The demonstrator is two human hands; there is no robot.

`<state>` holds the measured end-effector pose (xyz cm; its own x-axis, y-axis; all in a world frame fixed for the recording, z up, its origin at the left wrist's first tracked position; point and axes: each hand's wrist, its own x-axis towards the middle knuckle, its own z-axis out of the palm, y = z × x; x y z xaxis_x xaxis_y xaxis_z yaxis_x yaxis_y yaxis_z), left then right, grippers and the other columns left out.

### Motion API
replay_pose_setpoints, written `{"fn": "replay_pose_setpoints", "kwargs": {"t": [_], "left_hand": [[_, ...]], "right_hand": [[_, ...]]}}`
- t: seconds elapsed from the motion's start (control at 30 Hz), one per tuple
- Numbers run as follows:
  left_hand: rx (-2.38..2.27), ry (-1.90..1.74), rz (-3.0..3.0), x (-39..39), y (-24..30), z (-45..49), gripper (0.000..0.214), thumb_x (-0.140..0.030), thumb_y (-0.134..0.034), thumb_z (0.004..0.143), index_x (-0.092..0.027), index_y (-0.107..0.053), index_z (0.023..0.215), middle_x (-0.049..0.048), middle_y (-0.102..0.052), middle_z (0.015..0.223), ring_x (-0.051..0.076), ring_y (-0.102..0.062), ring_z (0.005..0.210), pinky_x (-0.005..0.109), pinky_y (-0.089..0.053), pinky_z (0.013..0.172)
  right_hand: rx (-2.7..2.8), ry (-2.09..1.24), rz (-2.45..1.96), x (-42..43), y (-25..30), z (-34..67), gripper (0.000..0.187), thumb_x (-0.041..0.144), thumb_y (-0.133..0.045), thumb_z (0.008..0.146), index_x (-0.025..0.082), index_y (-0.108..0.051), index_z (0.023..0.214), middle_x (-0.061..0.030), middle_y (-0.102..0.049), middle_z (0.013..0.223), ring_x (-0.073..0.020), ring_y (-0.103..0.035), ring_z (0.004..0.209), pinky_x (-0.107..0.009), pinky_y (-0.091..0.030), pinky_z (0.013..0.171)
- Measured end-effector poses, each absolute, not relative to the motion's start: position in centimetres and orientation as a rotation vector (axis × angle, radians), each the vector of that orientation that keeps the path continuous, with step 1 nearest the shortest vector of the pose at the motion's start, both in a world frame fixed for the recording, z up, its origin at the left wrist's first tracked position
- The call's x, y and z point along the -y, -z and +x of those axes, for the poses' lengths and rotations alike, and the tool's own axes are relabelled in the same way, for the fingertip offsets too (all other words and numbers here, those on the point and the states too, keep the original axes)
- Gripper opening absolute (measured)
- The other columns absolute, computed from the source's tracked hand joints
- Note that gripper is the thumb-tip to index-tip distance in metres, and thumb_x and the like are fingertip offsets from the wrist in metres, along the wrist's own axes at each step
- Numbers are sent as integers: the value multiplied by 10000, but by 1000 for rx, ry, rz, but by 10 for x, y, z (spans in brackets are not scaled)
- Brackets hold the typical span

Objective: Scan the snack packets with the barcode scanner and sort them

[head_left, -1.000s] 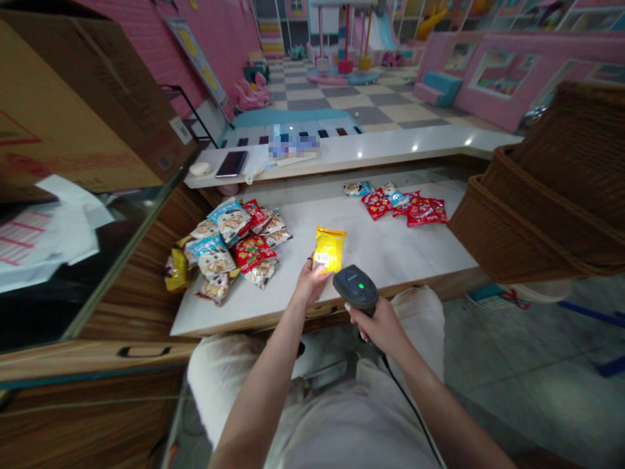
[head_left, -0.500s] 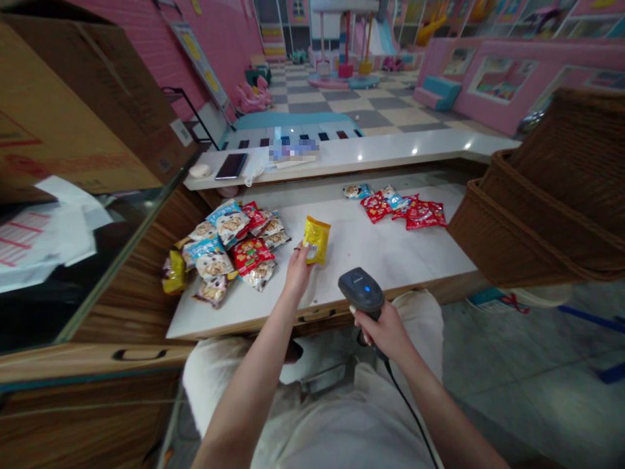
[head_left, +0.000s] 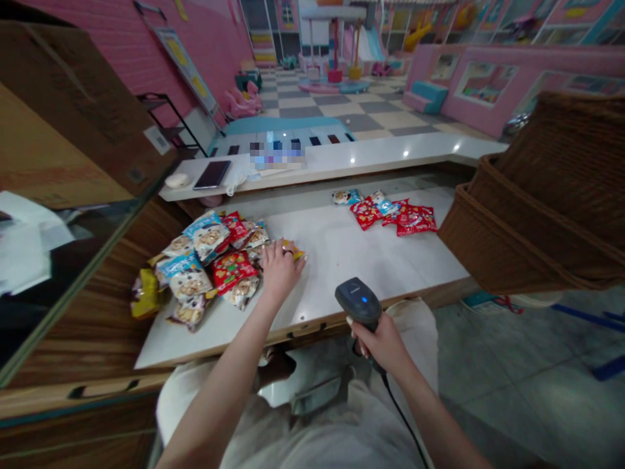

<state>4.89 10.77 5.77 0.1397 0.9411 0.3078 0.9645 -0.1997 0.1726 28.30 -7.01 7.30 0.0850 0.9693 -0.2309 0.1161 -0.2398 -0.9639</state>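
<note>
My left hand (head_left: 282,272) lies palm down at the right edge of a heap of snack packets, its fingers spread over a yellow snack packet (head_left: 297,251) that is mostly hidden beneath it. In the heap are a red packet (head_left: 233,271), blue-and-white packets (head_left: 188,275) and a yellow-and-purple packet (head_left: 145,294). My right hand (head_left: 383,342) is wrapped round the handle of a dark barcode scanner (head_left: 359,303) with a blue light lit on top. The scanner is held above the counter's front edge, and its cable runs down past my forearm.
Several red and blue packets (head_left: 415,220) lie at the back right of the white counter (head_left: 336,260). Wicker baskets (head_left: 527,221) stand on the right. A cardboard box (head_left: 73,98) is at the left. The raised ledge (head_left: 381,155) bears a phone (head_left: 212,174) and a white round case (head_left: 177,180).
My left hand has moved left with the yellow packet and lowered it onto the heap's edge, turning palm down. My right hand still holds the scanner in nearly the same place.
</note>
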Motion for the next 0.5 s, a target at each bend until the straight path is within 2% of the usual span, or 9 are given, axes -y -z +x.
{"fn": "replay_pose_setpoints", "kwargs": {"t": [0.13,0.3,0.37,0.5], "left_hand": [[1899,939,-2592,-142,-57,107,651,-386,-652,972,-72,-554,1534,287,-462,1666,425,-398,1580,563,-258,1326],[1632,1750,-2936,-207,-55,209,743,-410,-896,756,-149,-676,1416,244,-490,1665,455,-358,1601,558,-175,1350],[1534,1734,-3041,-232,-58,249,759,-482,-904,760,-161,-683,1411,234,-460,1691,460,-316,1622,585,-126,1354],[1593,1141,-3069,-274,-68,307,765,-605,-717,931,-207,-582,1569,194,-356,1764,507,-192,1655,734,-22,1311]], "right_hand": [[1077,-1224,-1543,65,-70,299,264,451,-705,757,226,-614,652,41,-523,398,-135,-492,341,-243,-401,405],[1018,-1213,-1597,59,-68,322,304,501,-701,753,236,-612,633,41,-499,419,-134,-462,353,-253,-389,406],[987,-1211,-1648,57,-67,330,303,517,-700,739,249,-601,637,35,-496,422,-146,-463,363,-260,-384,399],[1021,-1153,-1695,54,-62,347,320,555,-666,770,268,-572,666,21,-485,420,-174,-468,358,-284,-391,378]]}}
